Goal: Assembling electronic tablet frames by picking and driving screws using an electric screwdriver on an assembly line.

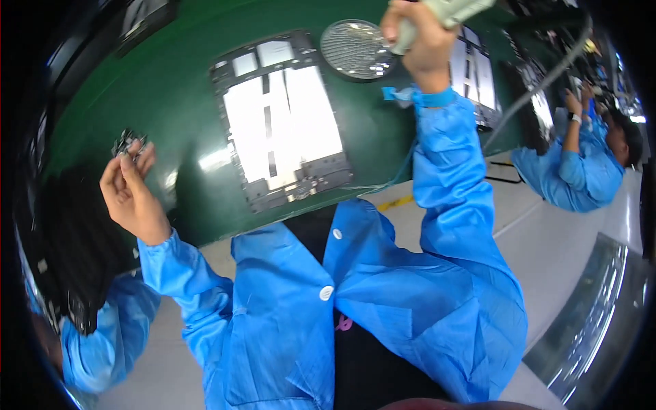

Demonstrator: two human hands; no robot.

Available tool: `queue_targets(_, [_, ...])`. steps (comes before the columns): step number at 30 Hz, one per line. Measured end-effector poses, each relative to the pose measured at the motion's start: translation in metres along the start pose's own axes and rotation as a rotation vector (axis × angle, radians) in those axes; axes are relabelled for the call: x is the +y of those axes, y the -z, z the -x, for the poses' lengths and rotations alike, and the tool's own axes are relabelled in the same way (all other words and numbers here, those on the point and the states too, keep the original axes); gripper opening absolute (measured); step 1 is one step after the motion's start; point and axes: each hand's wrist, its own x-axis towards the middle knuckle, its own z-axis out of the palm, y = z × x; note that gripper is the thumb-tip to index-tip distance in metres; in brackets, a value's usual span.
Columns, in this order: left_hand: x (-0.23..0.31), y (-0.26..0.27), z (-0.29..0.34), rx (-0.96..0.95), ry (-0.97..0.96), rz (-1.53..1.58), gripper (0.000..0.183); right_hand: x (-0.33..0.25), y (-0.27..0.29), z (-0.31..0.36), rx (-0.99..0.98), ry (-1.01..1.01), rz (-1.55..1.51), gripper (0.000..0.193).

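My left hand (pixel 137 195) is over the left part of the green work surface, its fingertips pinching a small clump of dark, shiny parts (pixel 124 141) too small to name. At the upper right, my right hand (pixel 425 48) wraps round a pale grey-green handheld tool (pixel 454 9); the frame's top edge cuts off part of it. Just left of that hand lies a round dish (pixel 357 49) with a glinting, dimpled surface. Between my hands a flat electronic panel (pixel 290 123) lies on the green mat, with bright silvery plates and a dark frame.
A second similar panel (pixel 473 75) lies beyond my right wrist. A grey cable (pixel 547 80) arcs down at the right. Black items (pixel 75 232) crowd the left end of the table. Co-workers in blue sit at the right (pixel 581 164) and lower left (pixel 113 342).
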Motion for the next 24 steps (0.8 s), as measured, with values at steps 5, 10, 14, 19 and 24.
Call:
queue_targets(5, [-0.011,-0.098,-0.048,-0.234,0.100,0.202,0.026,0.000,0.005,0.001,-0.057,0.054,0.076,0.013])
queue_targets(10, [-0.035,-0.141,-0.070,-0.239,0.152,0.302,0.030,0.006,0.007,0.000,-0.035,0.020,0.100,0.015])
queue_targets(14, [-0.044,-0.136,-0.074,-0.254,0.151,0.235,0.034,0.017,0.005,0.000,-0.044,0.079,0.046,0.015])
queue_targets(19, [-0.050,-0.139,-0.073,-0.264,0.140,0.151,0.029,0.012,0.005,-0.001,-0.045,0.033,0.054,0.018])
queue_targets(24, [-0.048,-0.133,-0.069,-0.289,0.117,0.027,0.037,0.021,0.006,0.000,-0.091,0.045,0.075,0.018])
